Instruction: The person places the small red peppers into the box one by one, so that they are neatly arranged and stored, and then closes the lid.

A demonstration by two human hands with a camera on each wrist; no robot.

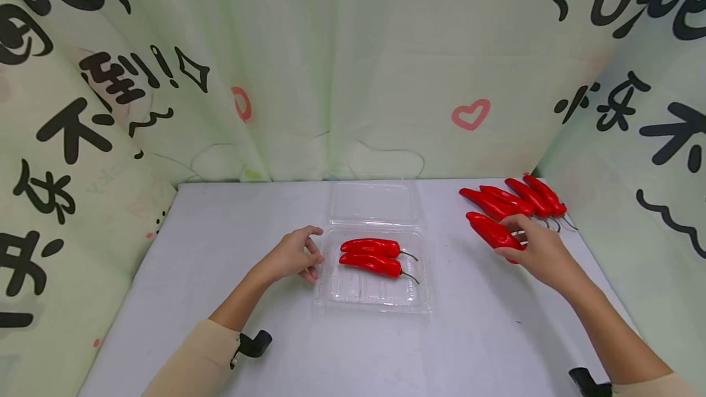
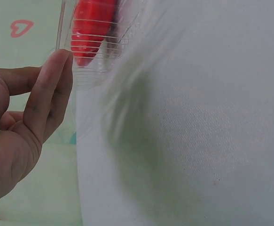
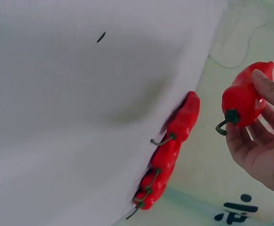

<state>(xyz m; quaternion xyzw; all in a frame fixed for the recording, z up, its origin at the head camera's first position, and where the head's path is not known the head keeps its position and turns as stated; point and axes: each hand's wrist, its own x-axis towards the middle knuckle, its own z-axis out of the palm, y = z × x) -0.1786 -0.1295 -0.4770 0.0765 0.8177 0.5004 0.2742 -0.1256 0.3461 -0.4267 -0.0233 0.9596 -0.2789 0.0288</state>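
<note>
My right hand (image 1: 537, 250) grips a red chili pepper (image 1: 491, 231), held above the right side of the table. In the right wrist view that chili pepper (image 3: 240, 101) shows its green stem, with the thumb on one side and fingers on the other. My left hand (image 1: 295, 255) is at the left edge of a clear plastic box (image 1: 364, 296), fingers loosely bent. The left wrist view shows its fingertips (image 2: 61, 59) right at the box's wall. Inside the box two red chili peppers (image 1: 371, 264) lie side by side, stems to the right.
Several more red chili peppers (image 1: 543, 192) lie in a row at the table's back right corner. The box's clear lid (image 1: 375, 202) is folded back toward the rear. Printed curtains (image 1: 397, 78) stand along the back and sides of the white table (image 1: 353, 354).
</note>
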